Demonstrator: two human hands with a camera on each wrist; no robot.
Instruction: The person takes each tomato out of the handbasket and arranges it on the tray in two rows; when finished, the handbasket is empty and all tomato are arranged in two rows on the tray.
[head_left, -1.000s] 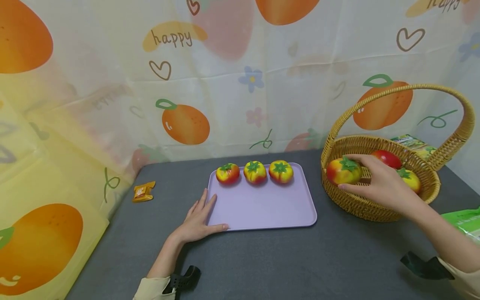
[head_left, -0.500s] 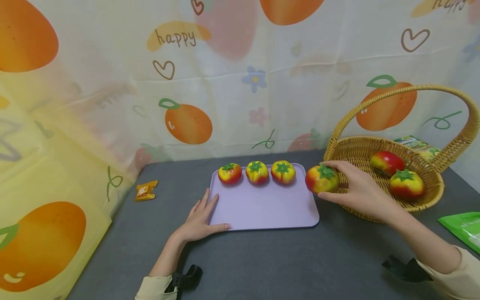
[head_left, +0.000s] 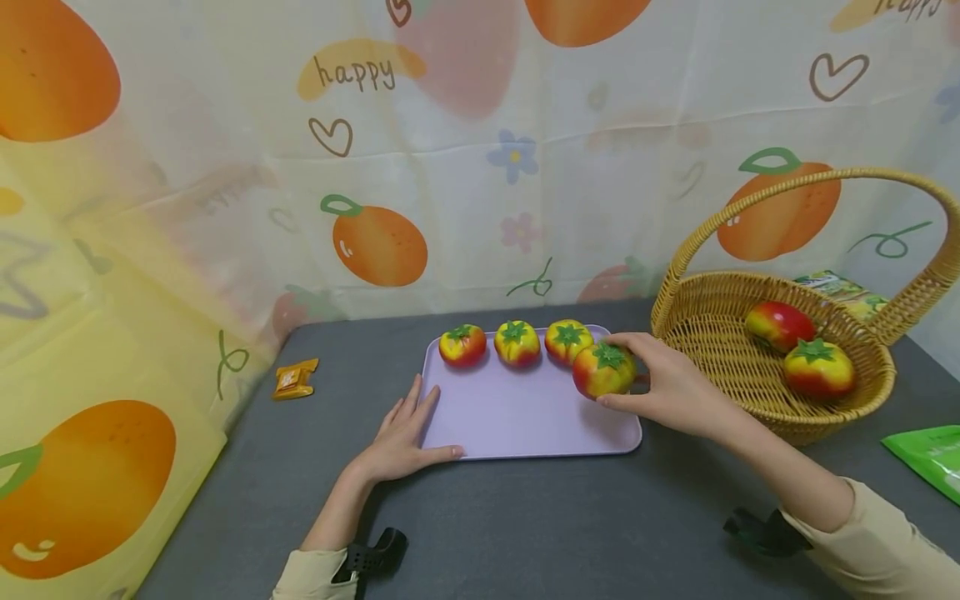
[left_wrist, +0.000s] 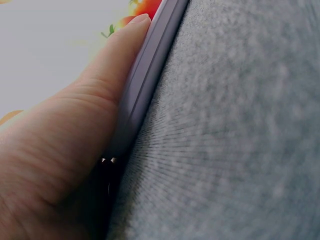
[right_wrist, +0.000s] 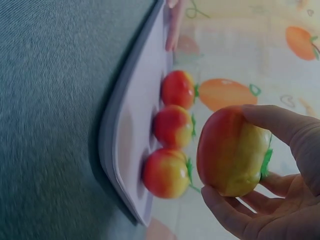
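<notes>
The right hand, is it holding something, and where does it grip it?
Yes. The right hand holds a tomato by its sides, fingers above and thumb below, over the tray. The left hand rests open against the tray's edge.

Soft, even, bright light fills the head view, with only faint, short shadows under the tray (head_left: 525, 417) and the hands on the grey counter (head_left: 562, 517), no glare, and a wide lens that bends the backdrop (head_left: 225, 167) at the left and right edges. The left wrist view is washed out to near white at its top left, and the counter surface close to the lens is blurred and streaked. The right wrist view is dimmer and bluish, with the near counter soft and the backdrop hazy.
</notes>
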